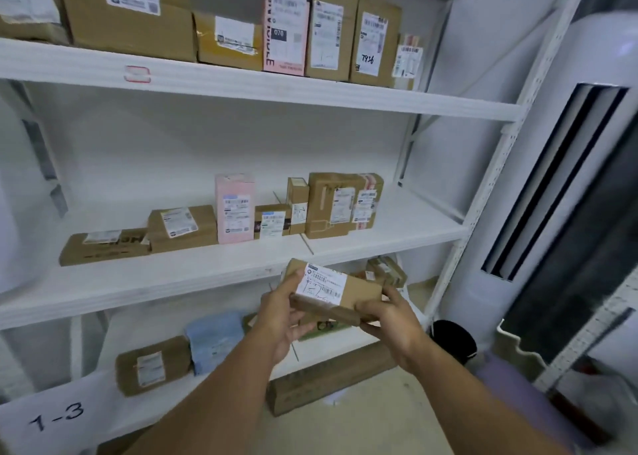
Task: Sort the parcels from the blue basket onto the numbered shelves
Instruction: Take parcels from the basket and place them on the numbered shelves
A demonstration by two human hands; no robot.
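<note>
I hold a small flat brown cardboard parcel (pixel 345 294) with a white shipping label on top, in front of the white shelf unit. My left hand (pixel 283 320) grips its left end, thumb on top. My right hand (pixel 388 320) grips its right end from below and the side. The parcel hovers just under the front edge of the middle shelf (pixel 193 282). That shelf carries a row of brown and pink parcels (pixel 234 209). The lower shelf bears a handwritten "1-3" tag (pixel 57 416). The blue basket is not in view.
The top shelf (pixel 241 88) is packed with larger boxes. The lower shelf holds a brown parcel (pixel 152 365), a light blue packet (pixel 215 340) and others. A long carton (pixel 331 378) lies on the floor. A white tower appliance (pixel 552 213) stands right, with a black bin (pixel 452 340) beside it.
</note>
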